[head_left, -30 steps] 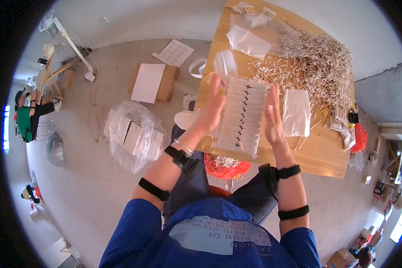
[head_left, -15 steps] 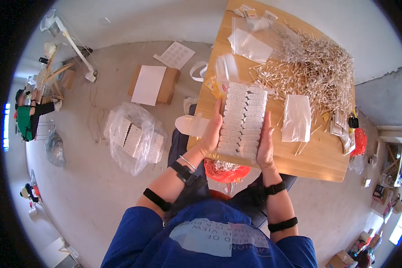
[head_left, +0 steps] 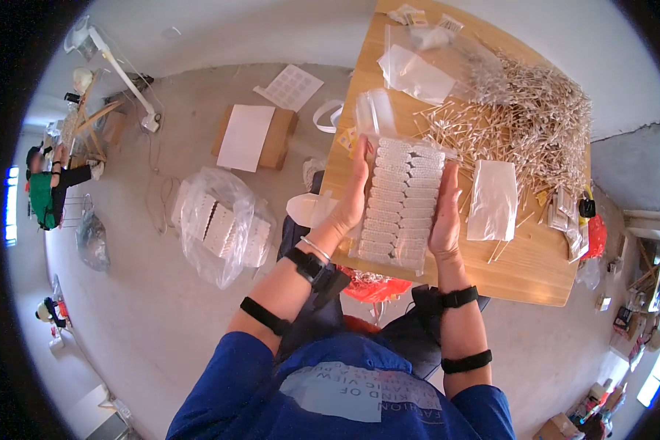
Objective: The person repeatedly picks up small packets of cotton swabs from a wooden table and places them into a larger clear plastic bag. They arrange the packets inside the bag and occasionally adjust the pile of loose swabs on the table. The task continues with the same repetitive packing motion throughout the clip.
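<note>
A clear plastic bag packed with two columns of white cotton swab bundles (head_left: 403,204) is at the near left part of the wooden table. My left hand (head_left: 353,196) lies along the bag's left side, fingers stretched out and pointing away from me. On the opposite side my right hand (head_left: 445,216) stands with straight fingers, palm facing the bag. The pack sits between both palms; neither hand wraps round it. To the right lies a flat, clear plastic bag (head_left: 492,200). Beyond it spreads a large heap of loose cotton swabs (head_left: 539,121).
More clear bags (head_left: 418,73) lie at the table's (head_left: 535,282) far left. Small packets (head_left: 562,213) are at its right edge. A red bag (head_left: 374,286) is below the near edge. On the floor, a bag of white packs (head_left: 224,227) and a cardboard box (head_left: 277,139) stand left.
My hands and the bag of swab bundles have shifted slightly right. My right hand has moved up along the bag's side, and my left fingers now reach farther along its left side.
</note>
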`<state>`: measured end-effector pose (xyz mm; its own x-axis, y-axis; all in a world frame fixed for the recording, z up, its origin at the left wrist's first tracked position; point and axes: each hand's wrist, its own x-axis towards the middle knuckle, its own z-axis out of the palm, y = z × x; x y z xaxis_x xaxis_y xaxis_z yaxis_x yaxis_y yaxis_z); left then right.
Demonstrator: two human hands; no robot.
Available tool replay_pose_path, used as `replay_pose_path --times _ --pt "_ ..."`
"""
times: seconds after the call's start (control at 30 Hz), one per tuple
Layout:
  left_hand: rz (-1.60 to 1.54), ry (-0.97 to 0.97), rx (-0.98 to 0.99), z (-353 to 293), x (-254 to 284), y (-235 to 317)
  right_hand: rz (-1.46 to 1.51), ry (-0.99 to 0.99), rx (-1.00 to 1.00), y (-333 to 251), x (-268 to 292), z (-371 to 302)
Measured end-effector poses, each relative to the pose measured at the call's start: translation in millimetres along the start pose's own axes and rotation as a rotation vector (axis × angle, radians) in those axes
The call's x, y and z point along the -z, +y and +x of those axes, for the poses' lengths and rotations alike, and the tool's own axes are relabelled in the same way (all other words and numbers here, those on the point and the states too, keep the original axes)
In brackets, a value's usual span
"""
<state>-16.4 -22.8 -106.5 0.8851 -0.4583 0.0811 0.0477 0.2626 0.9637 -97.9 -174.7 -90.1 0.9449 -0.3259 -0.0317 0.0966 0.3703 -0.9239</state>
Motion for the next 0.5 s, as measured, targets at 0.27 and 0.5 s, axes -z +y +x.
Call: replay_pose_path --times 0.27,0.5 --pt "-0.068 -0.091 0.058 4.6 0.5 0.6 -0.017 -0.019 -0.044 5.9 9.1 9.4" --pt "0.127 -0.052 0.133 -51.4 19.0 24.2 -0.393 0.136 -0.121 -10.3 27.1 -39.3"
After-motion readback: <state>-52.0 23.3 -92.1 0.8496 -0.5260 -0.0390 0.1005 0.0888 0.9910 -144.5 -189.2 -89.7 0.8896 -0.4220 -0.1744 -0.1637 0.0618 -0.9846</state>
